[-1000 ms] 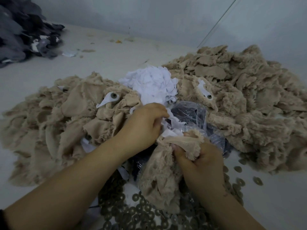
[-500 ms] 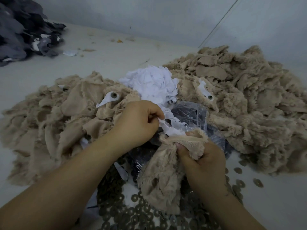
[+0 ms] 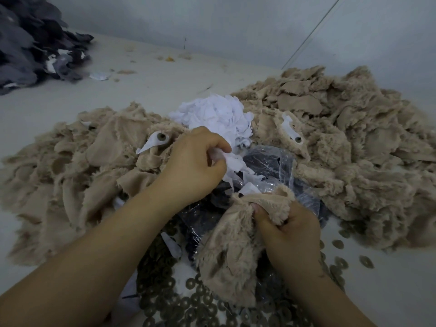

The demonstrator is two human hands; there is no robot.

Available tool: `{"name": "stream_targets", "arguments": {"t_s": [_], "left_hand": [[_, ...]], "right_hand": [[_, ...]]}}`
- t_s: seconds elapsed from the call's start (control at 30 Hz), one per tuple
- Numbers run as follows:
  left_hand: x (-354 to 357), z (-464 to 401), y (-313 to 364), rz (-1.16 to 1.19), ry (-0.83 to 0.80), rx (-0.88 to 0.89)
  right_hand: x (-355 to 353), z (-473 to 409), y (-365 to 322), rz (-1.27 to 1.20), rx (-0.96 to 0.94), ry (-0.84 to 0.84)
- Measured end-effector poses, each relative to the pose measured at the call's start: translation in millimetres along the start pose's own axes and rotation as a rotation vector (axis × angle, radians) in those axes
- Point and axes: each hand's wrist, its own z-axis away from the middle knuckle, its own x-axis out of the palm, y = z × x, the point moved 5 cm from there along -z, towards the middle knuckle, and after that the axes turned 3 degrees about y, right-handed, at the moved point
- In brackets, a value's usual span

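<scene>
My right hand [image 3: 291, 228] grips a beige plush fabric piece [image 3: 232, 251] by its upper edge; the piece hangs down over the table front. My left hand [image 3: 197, 165] pinches a bunch of small white fabric cutouts [image 3: 236, 166] just left of and above the plush piece. Behind them lies a heap of white cutouts [image 3: 219, 114]. A clear plastic bag [image 3: 276, 161] with dark parts inside sits between my hands and the heaps.
Large piles of beige plush pieces lie at the left [image 3: 70, 166] and right [image 3: 354, 138], some with eyes fitted. Several round brownish washers [image 3: 188, 303] are scattered at the front. A dark grey fabric pile [image 3: 30, 41] sits at the far left by the wall.
My left hand has drawn a little up and left with the white cutouts pinched in it. My right hand keeps its grip on the plush piece, almost in the same spot.
</scene>
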Motion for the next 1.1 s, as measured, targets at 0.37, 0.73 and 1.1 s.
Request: {"name": "stream_targets", "arguments": {"t_s": [0.37, 0.73, 1.1], "left_hand": [[31, 19, 2, 0.247, -0.493, -0.233], [3, 12, -1, 0.419, -0.710, -0.305], [-6, 12, -5, 0.427, -0.273, -0.327]], "right_hand": [[2, 2, -3, -0.015, 0.002, -0.043], [3, 0, 7, -0.033, 0.146, -0.078], [4, 2, 0, -0.038, 0.085, -0.074]]}}
